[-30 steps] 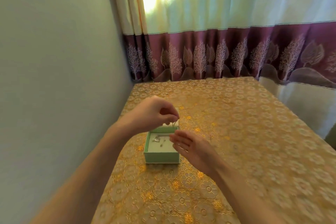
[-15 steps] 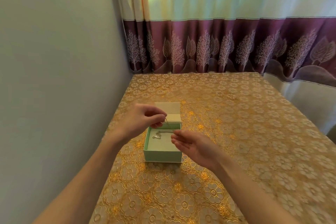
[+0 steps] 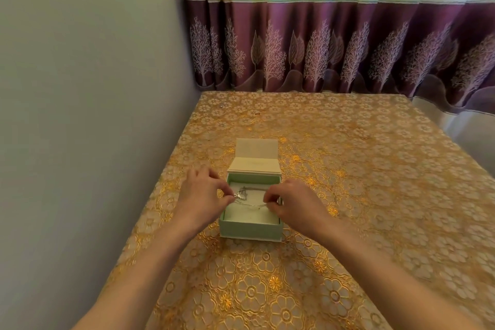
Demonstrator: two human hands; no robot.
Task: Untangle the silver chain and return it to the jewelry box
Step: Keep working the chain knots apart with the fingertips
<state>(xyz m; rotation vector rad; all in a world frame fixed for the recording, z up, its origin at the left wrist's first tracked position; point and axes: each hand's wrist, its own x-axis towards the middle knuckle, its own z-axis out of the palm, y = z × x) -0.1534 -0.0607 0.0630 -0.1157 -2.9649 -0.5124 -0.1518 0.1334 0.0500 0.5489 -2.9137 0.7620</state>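
Observation:
A pale green jewelry box [image 3: 250, 229] stands open on the table, its cream lid [image 3: 254, 158] folded back behind it. The thin silver chain [image 3: 247, 197] stretches across the white inside of the box, with a small pendant near its left end. My left hand [image 3: 201, 197] pinches the chain's left end over the box's left wall. My right hand [image 3: 293, 202] pinches the right end over the right wall. Both hands hover just above the box.
The table wears a gold floral lace cloth [image 3: 348, 195]. A grey wall [image 3: 80, 115] runs along the table's left side. A purple-bordered curtain [image 3: 334, 43] hangs behind the far edge. The table's right edge drops off at the far right.
My left hand came down from above the box to its left wall. My right hand turned from palm-up beside the box and took the chain's right end. The chain now lies stretched between them.

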